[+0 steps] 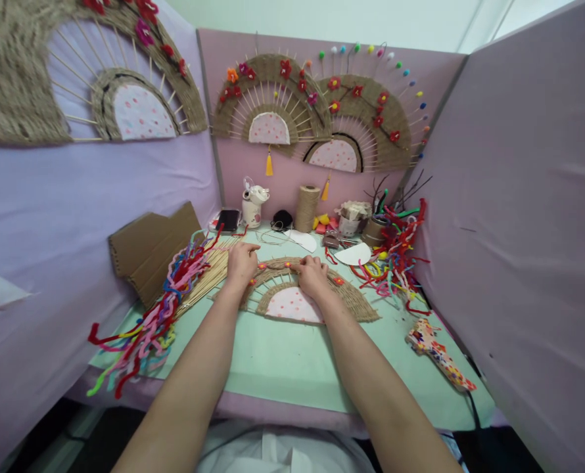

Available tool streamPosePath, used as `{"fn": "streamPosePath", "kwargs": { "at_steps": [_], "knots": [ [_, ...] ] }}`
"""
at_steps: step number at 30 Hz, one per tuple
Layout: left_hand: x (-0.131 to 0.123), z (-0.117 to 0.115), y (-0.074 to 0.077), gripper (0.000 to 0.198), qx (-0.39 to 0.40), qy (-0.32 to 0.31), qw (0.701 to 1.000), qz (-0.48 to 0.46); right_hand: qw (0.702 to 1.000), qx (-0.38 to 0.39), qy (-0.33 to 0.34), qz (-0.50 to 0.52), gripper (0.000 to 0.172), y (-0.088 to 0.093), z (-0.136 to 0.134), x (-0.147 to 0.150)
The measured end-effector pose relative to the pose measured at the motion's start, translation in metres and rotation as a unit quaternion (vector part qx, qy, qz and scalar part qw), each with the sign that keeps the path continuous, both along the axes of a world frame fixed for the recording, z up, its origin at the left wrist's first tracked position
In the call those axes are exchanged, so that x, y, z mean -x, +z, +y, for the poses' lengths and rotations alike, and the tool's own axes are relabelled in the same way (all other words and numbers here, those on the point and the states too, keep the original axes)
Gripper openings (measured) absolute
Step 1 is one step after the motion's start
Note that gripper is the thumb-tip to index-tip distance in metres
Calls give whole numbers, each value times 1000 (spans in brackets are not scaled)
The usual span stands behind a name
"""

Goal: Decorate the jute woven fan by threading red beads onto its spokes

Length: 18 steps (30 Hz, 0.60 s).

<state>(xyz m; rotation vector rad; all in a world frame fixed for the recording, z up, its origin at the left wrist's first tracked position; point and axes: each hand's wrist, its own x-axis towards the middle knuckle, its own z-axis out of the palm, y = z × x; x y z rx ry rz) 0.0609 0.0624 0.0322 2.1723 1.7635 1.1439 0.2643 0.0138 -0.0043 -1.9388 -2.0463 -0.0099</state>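
Note:
A half-round woven twine fan (359, 303) lies flat on the table in front of me, with a pink-dotted white half-circle (292, 305) at its centre. Along its upper band run a dark twig and several small red-orange flowers (338, 281). My left hand (242, 266) is at the fan's upper left edge, its fingers curled beside a flower. My right hand (313, 274) rests on the top of the band, fingers bent down onto it right of the middle flower. Both sets of fingertips are partly hidden, so anything small between them does not show.
Pipe cleaners (157, 315) and thin sticks (208, 276) lie left, beside cardboard (154, 249). More pipe cleaners (398, 246) sit right, above a patterned glue gun (440, 355) with a cord. A twine spool (307, 207) stands behind. Finished fans (371, 89) hang on the walls.

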Motion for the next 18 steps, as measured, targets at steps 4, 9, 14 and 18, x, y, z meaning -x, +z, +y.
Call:
{"fn": "streamPosePath", "kwargs": {
  "at_steps": [4, 9, 14, 18],
  "knots": [
    [9, -2, 2, 37, -10, 22, 999, -23, 1000, -12, 0, 6, 44, -1, 1, 1],
    [13, -1, 0, 40, -2, 23, 1000, -12, 1000, -3, -2, 8, 46, 1, 1, 2],
    [6, 0, -12, 33, 43, -13, 995, 86, 999, -26, 17, 8, 46, 4, 1, 6],
    [-5, -5, -20, 32, 108, -44, 979, 167, 999, -4, 35, -7, 45, 2, 1, 11]
  ]
}}
